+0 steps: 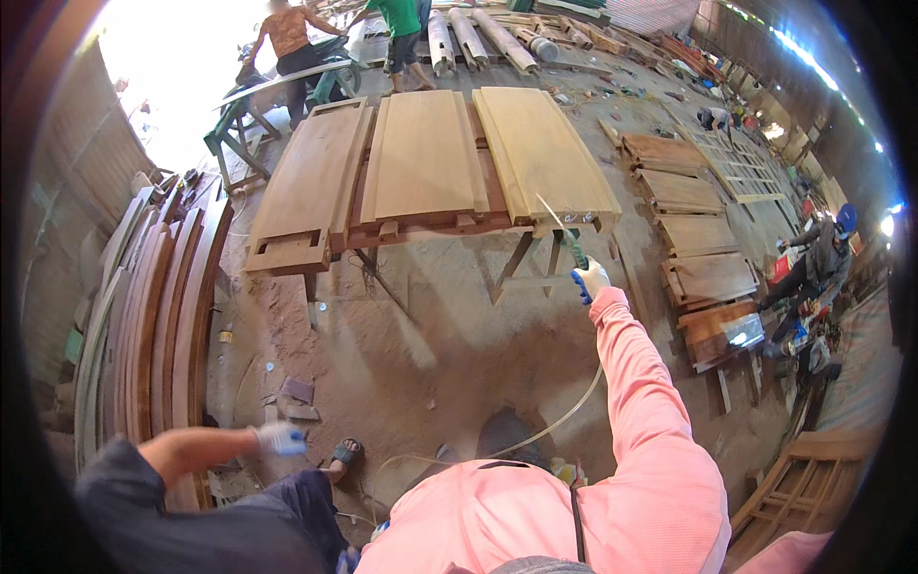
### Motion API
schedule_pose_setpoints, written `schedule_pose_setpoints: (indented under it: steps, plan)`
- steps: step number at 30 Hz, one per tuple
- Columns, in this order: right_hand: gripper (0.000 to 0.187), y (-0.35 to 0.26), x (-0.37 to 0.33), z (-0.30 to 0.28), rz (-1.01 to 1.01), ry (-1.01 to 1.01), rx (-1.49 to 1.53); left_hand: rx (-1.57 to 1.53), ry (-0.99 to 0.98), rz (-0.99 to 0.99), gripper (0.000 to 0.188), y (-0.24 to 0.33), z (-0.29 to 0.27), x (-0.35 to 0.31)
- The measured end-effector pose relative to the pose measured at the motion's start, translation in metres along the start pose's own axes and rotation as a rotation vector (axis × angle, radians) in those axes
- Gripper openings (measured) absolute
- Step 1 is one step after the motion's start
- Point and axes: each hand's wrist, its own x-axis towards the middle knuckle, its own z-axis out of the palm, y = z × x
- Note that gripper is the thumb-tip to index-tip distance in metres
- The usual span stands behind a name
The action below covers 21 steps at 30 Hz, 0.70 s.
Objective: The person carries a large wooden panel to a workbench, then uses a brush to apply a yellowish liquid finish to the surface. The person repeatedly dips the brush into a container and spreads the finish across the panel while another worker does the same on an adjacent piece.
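My right hand, in a white and blue work glove, is closed round a green air blow gun. Its thin nozzle points up and left over the near end of a pale wooden panel. From the gun a pale hose loops down past my pink sleeve. To the left lie two more panels, a light brown one and a redder one, side by side on trestles. At the edge of my pink shirt only a small blue and white patch shows, possibly my left glove; its fingers are hidden.
Close on my left stands a person in dark clothes, whose gloved hand is blurred. Long boards are stacked beyond. A row of panels lies right, with a crouching person beside it. Two people work behind the trestles.
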Motion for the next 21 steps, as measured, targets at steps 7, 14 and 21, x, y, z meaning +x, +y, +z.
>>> schedule_pose_setpoints:
  steps: [7,14,21]
  plan:
    - [0.022,-0.014,0.14,-0.041,0.144,-0.019,0.282,0.282,0.184,0.087,0.042,0.084,-0.096,0.064]
    - [0.02,-0.055,0.275,-0.067,0.101,-0.376,0.352,-0.802,0.596,0.014,0.039,0.291,-0.105,0.18]
    - [0.025,-0.146,0.35,-0.007,0.046,-0.634,0.298,-1.518,0.743,0.057,0.035,0.362,-0.142,0.206]
